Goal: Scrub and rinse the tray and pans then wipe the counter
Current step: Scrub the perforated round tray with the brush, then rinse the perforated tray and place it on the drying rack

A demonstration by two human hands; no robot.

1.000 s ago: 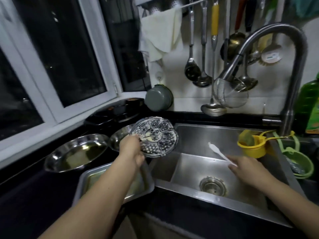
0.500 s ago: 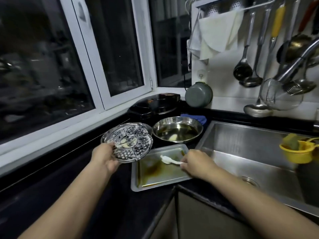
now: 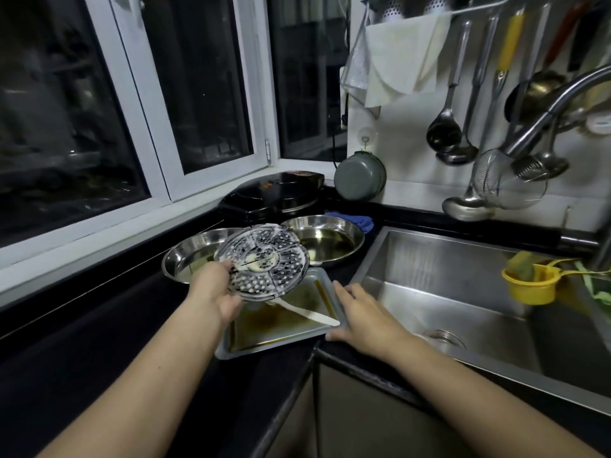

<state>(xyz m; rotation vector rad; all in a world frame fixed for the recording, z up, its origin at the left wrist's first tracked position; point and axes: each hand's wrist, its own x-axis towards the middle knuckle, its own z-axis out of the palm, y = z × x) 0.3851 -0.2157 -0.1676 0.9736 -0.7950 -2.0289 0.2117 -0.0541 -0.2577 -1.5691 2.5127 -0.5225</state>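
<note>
Head view: my left hand (image 3: pixel 216 294) grips a soapy perforated steamer plate (image 3: pixel 263 261) above the greasy tray (image 3: pixel 281 345), my right hand (image 3: pixel 365 317) rests open-fingered on its rim, no writing legible.

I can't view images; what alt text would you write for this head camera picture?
A person's left hand holds a soapy round perforated steamer plate above a greasy rectangular tray on a dark counter, while the right hand rests at the tray's edge. A white spatula lies in the tray, two oily round pans behind, sink to the right.
</note>
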